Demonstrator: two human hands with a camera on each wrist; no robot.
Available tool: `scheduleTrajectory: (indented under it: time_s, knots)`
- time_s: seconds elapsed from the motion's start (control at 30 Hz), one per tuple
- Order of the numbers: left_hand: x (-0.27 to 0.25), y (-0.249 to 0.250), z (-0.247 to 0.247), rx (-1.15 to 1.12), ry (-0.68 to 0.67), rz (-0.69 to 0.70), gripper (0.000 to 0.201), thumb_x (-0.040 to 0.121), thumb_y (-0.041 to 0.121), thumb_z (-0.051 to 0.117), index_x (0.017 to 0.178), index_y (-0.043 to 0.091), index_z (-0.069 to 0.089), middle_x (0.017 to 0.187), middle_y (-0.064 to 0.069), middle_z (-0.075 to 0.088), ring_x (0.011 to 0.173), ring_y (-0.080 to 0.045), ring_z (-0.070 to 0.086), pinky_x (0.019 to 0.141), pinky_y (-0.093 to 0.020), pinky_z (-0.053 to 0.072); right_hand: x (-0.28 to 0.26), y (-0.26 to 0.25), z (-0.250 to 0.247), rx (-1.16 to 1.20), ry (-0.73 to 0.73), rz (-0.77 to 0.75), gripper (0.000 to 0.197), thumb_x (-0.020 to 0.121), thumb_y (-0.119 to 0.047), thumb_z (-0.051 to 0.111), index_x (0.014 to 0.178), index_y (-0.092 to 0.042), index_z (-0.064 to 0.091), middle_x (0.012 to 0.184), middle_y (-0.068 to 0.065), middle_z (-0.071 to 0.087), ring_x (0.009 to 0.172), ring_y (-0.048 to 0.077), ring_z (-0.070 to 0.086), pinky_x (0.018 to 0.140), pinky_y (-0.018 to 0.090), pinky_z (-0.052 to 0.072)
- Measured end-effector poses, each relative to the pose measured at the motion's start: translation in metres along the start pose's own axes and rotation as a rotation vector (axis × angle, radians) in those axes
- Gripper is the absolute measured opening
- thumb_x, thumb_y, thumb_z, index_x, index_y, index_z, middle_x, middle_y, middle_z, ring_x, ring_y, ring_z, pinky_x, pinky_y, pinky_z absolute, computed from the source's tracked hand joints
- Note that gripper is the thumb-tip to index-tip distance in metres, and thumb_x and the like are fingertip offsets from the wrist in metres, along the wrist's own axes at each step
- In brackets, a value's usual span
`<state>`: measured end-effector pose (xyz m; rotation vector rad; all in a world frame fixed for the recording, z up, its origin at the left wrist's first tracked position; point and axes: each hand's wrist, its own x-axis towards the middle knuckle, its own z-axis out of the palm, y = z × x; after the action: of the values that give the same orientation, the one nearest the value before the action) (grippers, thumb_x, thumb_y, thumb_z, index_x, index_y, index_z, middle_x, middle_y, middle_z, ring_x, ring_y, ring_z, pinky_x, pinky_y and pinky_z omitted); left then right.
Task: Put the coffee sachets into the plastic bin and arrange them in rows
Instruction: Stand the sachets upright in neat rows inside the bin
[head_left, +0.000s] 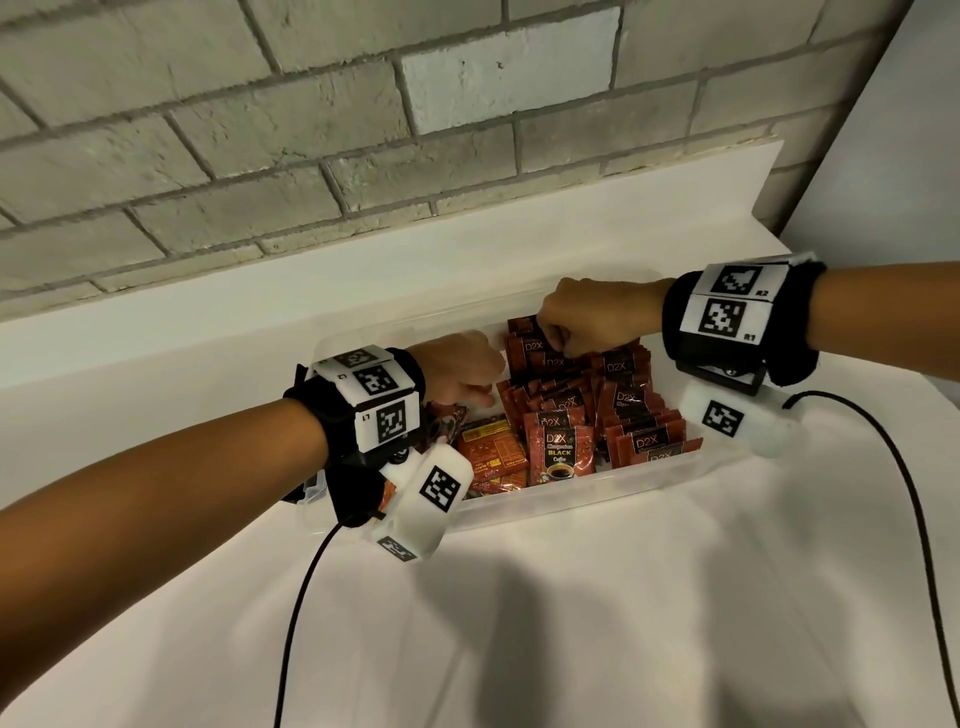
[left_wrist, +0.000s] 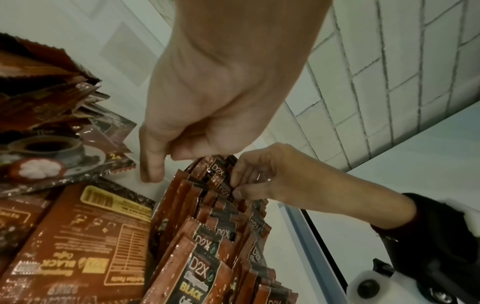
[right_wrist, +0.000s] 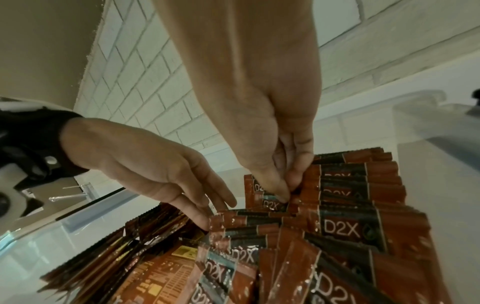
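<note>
A clear plastic bin (head_left: 571, 501) stands on the white table and holds red D2X coffee sachets (head_left: 641, 410) upright in rows. My right hand (head_left: 550, 338) reaches into the far end of the bin. There its thumb and fingers (right_wrist: 285, 195) pinch the top of one sachet (right_wrist: 272, 203) in the back row. My left hand (head_left: 480, 395) is just left of it, fingers (right_wrist: 213, 214) extended down and touching the tops of the neighbouring sachets (right_wrist: 233, 220). It holds nothing. In the left wrist view my left hand (left_wrist: 176, 164) hangs over the row while my right hand (left_wrist: 236, 187) pinches.
Larger coffee pouches (head_left: 488, 452) lie flat and stacked in the bin's left part (left_wrist: 78, 236). Black cables (head_left: 296, 613) (head_left: 909, 493) trail from both wrists across the table. A white ledge (head_left: 467, 249) and brick wall (head_left: 311, 130) stand right behind the bin.
</note>
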<state>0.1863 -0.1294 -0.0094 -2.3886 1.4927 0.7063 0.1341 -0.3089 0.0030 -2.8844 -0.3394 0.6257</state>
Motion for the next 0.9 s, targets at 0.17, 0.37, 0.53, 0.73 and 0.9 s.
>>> scheduleTrajectory:
  time_s: [0.17,0.37,0.53,0.73,0.9]
  knots:
    - [-0.007,0.009,-0.004,-0.175,0.077,0.023,0.024,0.095,0.028,0.052,0.088,0.005,0.058,0.073,0.012,0.038,0.088,-0.017,0.045,0.068,-0.020,0.028,0.006,-0.003,-0.002,0.033,-0.011,0.027,0.019,0.090,-0.006,0.055,0.098,0.008,0.066,0.087,0.016,0.066,0.062,0.012,0.050,0.043,0.009,0.035]
    - [0.001,0.008,-0.002,-0.151,0.109,-0.019,0.043,0.097,0.023,0.051,0.060,0.030,0.030,0.063,0.013,0.032,0.063,-0.007,0.039,0.071,-0.025,0.033,-0.002,-0.003,-0.015,0.113,0.114,-0.042,0.013,0.090,-0.005,0.057,0.097,0.002,0.065,0.089,0.008,0.066,0.064,0.010,0.056,0.052,0.007,0.041]
    - [-0.007,0.014,-0.002,-0.199,-0.030,-0.166,0.025,0.094,0.021,0.055,0.111,0.004,0.062,0.110,-0.011,0.063,0.108,-0.027,0.059,0.077,-0.024,0.046,-0.022,0.015,-0.018,-0.014,-0.123,0.006,0.028,0.087,-0.036,0.063,0.084,-0.008,0.065,0.075,0.003,0.066,0.068,0.020,0.062,0.064,0.028,0.050]
    - [0.003,0.038,-0.001,-0.347,-0.295,-0.268,0.046,0.082,0.036,0.070,0.120,0.011,0.061,0.119,-0.009,0.064,0.111,-0.026,0.058,0.101,-0.042,0.043,-0.025,0.015,0.014,-0.097,-0.261,0.103,0.048,0.089,-0.047,0.056,0.084,0.000,0.062,0.066,0.003,0.050,0.055,0.012,0.043,0.046,0.012,0.032]
    - [0.002,0.039,-0.003,-0.229,-0.351,-0.191,0.057,0.085,0.030,0.067,0.136,0.012,0.048,0.133,-0.007,0.054,0.117,-0.024,0.053,0.096,-0.032,0.038,-0.021,0.016,0.009,-0.079,-0.234,0.049,0.032,0.088,-0.032,0.063,0.092,-0.001,0.066,0.069,-0.001,0.053,0.056,0.005,0.043,0.051,0.015,0.032]
